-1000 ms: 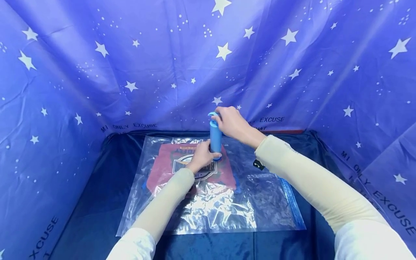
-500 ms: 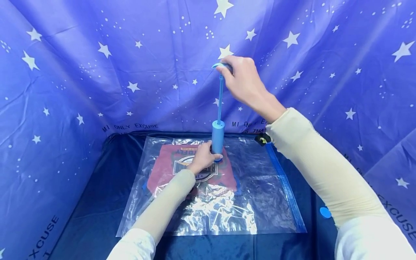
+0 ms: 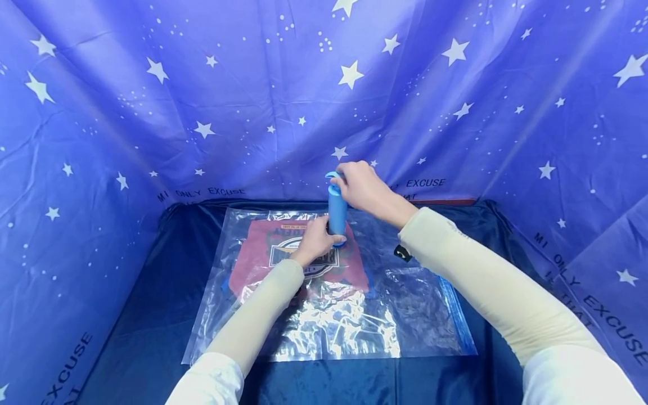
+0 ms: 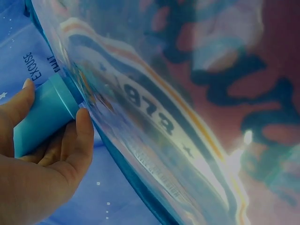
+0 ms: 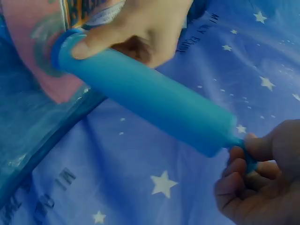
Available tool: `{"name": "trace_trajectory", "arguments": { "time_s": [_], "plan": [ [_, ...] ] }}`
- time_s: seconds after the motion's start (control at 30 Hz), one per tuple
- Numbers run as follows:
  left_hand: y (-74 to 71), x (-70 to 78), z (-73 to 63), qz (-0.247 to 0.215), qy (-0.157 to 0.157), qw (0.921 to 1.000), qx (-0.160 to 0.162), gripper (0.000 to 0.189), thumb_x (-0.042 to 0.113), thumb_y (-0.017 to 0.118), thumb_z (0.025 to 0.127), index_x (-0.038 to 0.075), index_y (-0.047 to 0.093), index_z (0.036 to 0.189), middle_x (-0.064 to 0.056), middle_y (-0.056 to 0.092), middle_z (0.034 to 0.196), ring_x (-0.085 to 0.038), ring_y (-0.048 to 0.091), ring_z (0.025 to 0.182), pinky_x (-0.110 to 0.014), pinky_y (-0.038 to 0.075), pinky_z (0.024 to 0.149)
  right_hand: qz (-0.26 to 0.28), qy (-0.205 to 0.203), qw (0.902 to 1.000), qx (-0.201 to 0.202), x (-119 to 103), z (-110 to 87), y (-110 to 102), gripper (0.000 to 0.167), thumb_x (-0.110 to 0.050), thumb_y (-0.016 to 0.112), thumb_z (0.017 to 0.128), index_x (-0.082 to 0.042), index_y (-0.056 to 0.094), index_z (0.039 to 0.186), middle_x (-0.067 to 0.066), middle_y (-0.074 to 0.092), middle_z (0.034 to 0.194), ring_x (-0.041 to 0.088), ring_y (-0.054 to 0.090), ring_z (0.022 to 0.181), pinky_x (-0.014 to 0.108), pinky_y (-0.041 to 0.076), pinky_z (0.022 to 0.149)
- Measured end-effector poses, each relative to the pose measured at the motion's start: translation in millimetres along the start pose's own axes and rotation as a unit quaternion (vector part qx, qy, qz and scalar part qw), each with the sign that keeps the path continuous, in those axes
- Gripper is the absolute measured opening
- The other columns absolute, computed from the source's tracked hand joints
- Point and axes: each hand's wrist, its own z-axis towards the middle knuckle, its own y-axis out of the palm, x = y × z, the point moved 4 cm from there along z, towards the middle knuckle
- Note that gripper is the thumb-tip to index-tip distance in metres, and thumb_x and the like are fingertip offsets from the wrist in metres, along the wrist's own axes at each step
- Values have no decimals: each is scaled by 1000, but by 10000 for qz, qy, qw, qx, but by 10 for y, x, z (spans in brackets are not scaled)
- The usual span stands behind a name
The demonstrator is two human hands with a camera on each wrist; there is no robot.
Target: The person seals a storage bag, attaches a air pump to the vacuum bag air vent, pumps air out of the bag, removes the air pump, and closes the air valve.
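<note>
Left hand (image 3: 315, 243) grips upright blue pump (image 3: 338, 212) low down, atop clear bag (image 3: 417, 315); right hand (image 3: 365, 187) holds pump handle (image 3: 332, 175).

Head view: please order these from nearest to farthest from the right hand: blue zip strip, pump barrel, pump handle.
1. Pump handle: gripped by the right hand.
2. Pump barrel: below the handle.
3. Blue zip strip: at the right edge of the clear plastic bag.

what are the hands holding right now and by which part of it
A blue pump: the left hand grips the lower end of its barrel, and the right hand holds its top handle.
</note>
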Motion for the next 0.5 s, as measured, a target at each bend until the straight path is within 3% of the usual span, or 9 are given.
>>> {"name": "trace_trajectory", "arguments": {
  "time_s": [0.17,0.27,0.4,0.5],
  "plan": [
    [-5,32,-13,55,-14,10000,-7,43,16,89,87,-3,69,120,-17,74,107,-33,72,100,-44,56,92,197,-42,9997,169,-103,62,-335,24,-19,61,109,3,71,110,12,67,86,21,53,64,35,47,60],
    [-3,53,-32,51,-30,10000,-52,42,16,88,89,-3,68,120,-17,74,108,-33,72,101,-45,56,92,404,-65,9973,605,-239,99,-690,28,-23,56,111,-1,72,120,11,68,90,21,52,64,33,46,61],
    [-6,75,-49,34,-68,10000,-24,41,16,88,89,-3,68,120,-18,73,109,-34,71,101,-46,56,92,318,-300,9901,1333,-424,136,-1098,27,-22,55,112,-3,74,111,10,62,84,22,47,67,31,39,67],
    [-12,54,-56,28,-104,9999,-51,42,17,87,90,-2,67,122,-18,73,111,-34,71,103,-46,56,93,180,-361,9907,1298,-482,152,-1144,26,-21,56,111,-2,73,107,10,61,82,22,48,68,32,38,66]
  ]
}}
